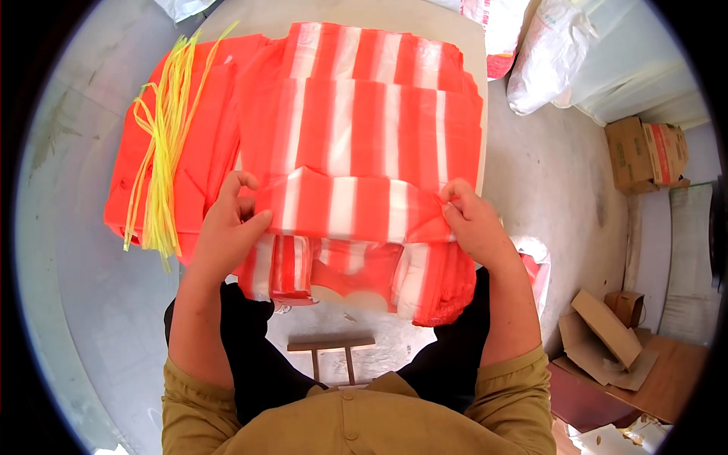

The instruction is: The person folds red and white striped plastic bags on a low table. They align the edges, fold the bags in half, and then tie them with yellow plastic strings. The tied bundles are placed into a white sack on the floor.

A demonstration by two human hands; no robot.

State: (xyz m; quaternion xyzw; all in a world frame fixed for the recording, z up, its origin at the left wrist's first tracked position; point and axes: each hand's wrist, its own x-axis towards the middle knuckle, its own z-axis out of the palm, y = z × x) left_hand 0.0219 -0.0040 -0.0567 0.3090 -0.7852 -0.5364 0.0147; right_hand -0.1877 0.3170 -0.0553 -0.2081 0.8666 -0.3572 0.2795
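A stack of red-and-white striped plastic bags lies flat in front of me, its near end folded over in a band. My right hand pinches the right corner of that band between thumb and fingers, and creases run from the grip. At the band's left edge is my left hand, its thumb and bent forefinger apart, the thumb tip by the plastic. Below the band, the bags' handle ends hang toward my lap. To the left, a bundle of yellow plastic strips lies across plain red plastic sheets.
The pile rests on a pale board. White sacks stand beyond it at the far right. Cardboard boxes sit by the right wall, and an opened carton lies on a brown surface. A small wooden stool frame shows between my legs.
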